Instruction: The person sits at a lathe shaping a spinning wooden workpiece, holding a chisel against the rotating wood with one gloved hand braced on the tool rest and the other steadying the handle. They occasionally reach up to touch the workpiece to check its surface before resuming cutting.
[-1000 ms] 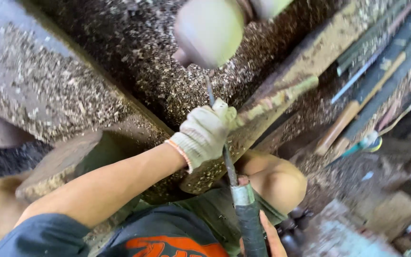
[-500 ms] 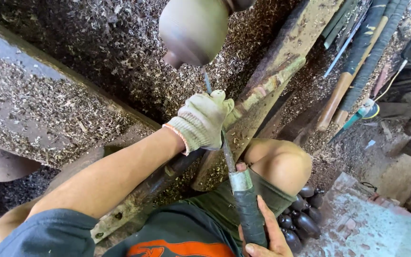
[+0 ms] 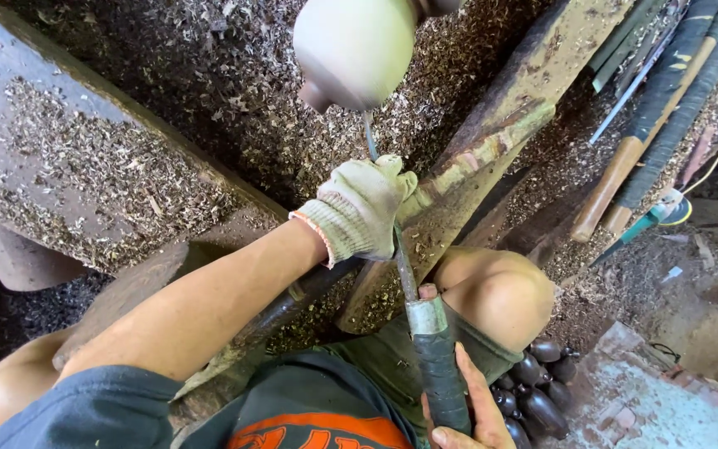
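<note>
A pale rounded wooden piece (image 3: 357,46) hangs at the top centre, blurred as if spinning on a lathe. A long metal turning tool (image 3: 399,258) runs from its underside down toward me. My left hand (image 3: 359,208), in a white knit glove, is shut on the tool's steel shaft where it crosses a wooden rest bar (image 3: 467,166). My right hand (image 3: 467,407), bare, is shut on the tool's dark taped handle (image 3: 442,374) at the bottom centre. My bare knee (image 3: 500,295) sits just right of the handle.
Wood shavings cover the heavy lathe beams (image 3: 85,166) and the floor. Several long-handled tools (image 3: 666,108) lean at the upper right. A pile of dark oval turned pieces (image 3: 533,391) lies beside my knee. A pale blue worn slab (image 3: 675,407) is at the lower right.
The view has shifted slightly down and left. Both hands keep their grip on the tool, and its tip stays at the underside of the spinning piece.
</note>
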